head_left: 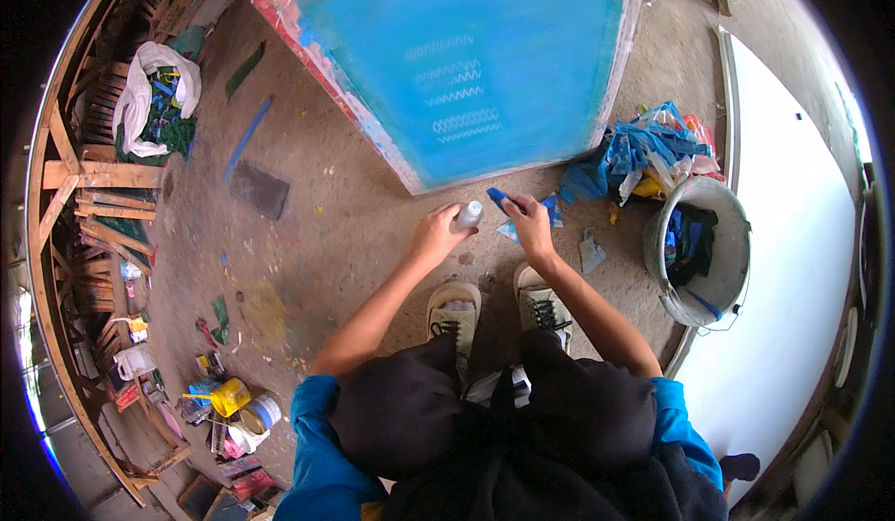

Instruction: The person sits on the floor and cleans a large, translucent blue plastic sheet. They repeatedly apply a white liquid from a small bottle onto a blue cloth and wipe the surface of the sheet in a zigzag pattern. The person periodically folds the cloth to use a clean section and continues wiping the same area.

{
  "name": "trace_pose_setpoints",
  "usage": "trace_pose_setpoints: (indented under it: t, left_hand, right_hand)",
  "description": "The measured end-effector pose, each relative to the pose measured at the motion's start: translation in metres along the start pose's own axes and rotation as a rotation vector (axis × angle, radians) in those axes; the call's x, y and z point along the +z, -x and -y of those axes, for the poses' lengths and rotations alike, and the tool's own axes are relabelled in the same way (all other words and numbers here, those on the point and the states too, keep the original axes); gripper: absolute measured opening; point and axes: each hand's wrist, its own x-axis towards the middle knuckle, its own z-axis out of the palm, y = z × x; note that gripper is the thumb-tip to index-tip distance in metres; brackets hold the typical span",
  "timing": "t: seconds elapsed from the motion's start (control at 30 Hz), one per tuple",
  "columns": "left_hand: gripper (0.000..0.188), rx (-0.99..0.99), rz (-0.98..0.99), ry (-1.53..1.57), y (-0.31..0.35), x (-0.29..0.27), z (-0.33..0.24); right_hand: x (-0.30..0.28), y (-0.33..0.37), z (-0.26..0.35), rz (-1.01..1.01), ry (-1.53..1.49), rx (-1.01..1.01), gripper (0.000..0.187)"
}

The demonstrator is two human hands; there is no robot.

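My left hand (436, 239) is closed around a small pale bottle (470, 213), its top end pointing up and away from me. Close by on the right, my right hand (533, 226) pinches a small dark-blue piece (499, 198); whether it is cloth or sponge I cannot tell. Just beyond both hands stands a big framed blue panel (550, 64) with a red and whitish stained border. Rows of pale zigzag marks run across its middle. Blue and white scraps (553, 212) lie on the floor behind my right hand.
At right a grey bucket (655, 251) holds dark cloths, beside a heap of blue plastic bags (653, 148). A long white board (792, 241) lies beyond. Paint tins (230, 397) and wooden racks (103, 175) line the left. A white sack (135, 88) holds green scraps.
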Motion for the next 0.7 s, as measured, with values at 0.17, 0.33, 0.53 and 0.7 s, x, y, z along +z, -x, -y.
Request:
trace_pose_setpoints:
  t: [0.17, 0.33, 0.53, 0.7]
  left_hand:
    - [0.036, -0.051, -0.17, 0.123, 0.02, 0.015, 0.032]
    - [0.038, -0.012, -0.134, 0.051, 0.03, 0.016, 0.034]
    - [0.042, 0.006, -0.217, 0.141, 0.036, 0.002, 0.038]
    - [0.037, -0.015, -0.38, 0.224, 0.029, -0.027, 0.042]
  right_hand:
    - [0.007, -0.007, -0.008, -0.12, 0.014, -0.061, 0.025]
    - [0.014, -0.02, 0.015, -0.396, 0.195, -0.359, 0.02]
    - [0.021, -0.04, 0.045, -0.525, 0.101, -0.372, 0.013]
    - [0.038, -0.065, 0.031, -0.411, 0.258, -0.808, 0.021]
